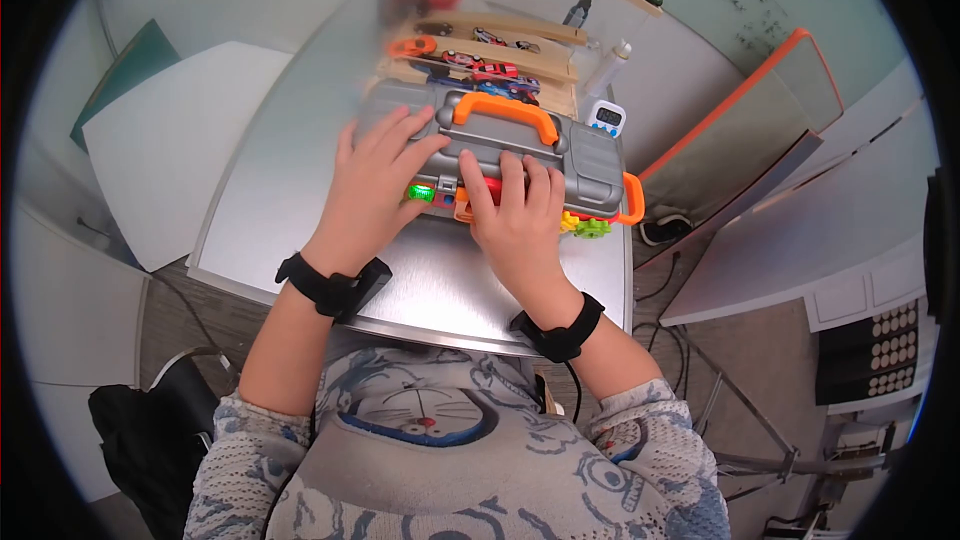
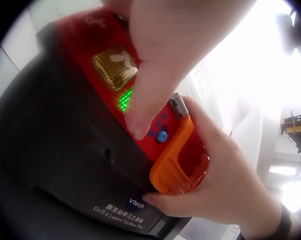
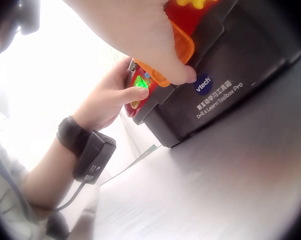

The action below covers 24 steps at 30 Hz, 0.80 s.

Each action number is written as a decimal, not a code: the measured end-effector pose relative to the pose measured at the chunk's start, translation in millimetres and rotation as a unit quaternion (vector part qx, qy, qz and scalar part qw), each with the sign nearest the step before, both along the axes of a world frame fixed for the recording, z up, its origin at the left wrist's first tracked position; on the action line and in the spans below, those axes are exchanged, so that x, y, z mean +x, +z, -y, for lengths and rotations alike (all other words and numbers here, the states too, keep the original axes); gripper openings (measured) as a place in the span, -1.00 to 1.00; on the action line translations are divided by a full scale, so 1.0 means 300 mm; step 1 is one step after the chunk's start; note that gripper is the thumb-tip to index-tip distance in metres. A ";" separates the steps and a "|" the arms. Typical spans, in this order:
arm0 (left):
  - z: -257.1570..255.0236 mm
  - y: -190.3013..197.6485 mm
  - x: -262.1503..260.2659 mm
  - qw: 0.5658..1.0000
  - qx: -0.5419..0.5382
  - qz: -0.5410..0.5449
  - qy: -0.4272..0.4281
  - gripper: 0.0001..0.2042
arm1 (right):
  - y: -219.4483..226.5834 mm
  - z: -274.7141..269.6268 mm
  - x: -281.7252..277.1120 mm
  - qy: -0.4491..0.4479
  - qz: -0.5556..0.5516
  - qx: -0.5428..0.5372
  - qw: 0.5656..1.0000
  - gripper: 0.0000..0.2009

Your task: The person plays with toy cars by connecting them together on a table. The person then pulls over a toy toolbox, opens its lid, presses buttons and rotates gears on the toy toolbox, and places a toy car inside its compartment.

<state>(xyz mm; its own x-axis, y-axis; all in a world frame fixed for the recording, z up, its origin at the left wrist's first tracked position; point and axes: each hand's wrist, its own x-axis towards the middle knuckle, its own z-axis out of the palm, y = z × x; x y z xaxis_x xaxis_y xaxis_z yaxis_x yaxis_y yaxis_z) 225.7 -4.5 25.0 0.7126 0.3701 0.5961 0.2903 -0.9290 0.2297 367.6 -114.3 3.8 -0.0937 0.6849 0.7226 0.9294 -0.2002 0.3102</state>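
A toy toolbox (image 1: 590,162) with a grey lid and orange carry handle (image 1: 500,108) stands on the table. Its red front panel (image 2: 94,42) has a lit green button (image 2: 124,100) and a yellow one beside it. My left hand (image 1: 368,185) rests with extended fingers on the lid's left part, its thumb on the panel right at the green light. My right hand (image 1: 520,230) grips the toolbox front near the middle: fingers over the lid, thumb at the lower rim below an orange toy piece (image 2: 173,170). A metal-coloured latch (image 2: 179,105) lies between the hands.
Behind the toolbox are wooden racks with several toy cars (image 1: 490,70). A white timer (image 1: 607,118) stands at the back right. Yellow and green toy gears (image 1: 592,229) stick out at the toolbox's right front. The metal table's (image 1: 440,285) near edge lies by my wrists.
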 end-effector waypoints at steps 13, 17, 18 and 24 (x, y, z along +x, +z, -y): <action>0.030 0.020 0.009 1.000 -0.023 -0.012 0.009 -0.22 | 0.020 0.002 -0.010 -0.007 0.031 0.000 0.999 -0.58; 0.033 0.016 0.014 1.000 -0.011 -0.013 0.023 -0.21 | 0.010 -0.003 -0.016 -0.013 0.022 0.002 1.000 -0.57; 0.033 0.014 0.014 1.000 -0.008 -0.013 0.024 -0.21 | 0.012 0.000 -0.021 -0.014 0.021 0.002 1.000 -0.57; 0.032 0.007 0.019 0.999 -0.008 -0.007 0.036 -0.24 | 0.068 0.051 -0.047 -0.008 -0.019 -0.075 0.997 -0.49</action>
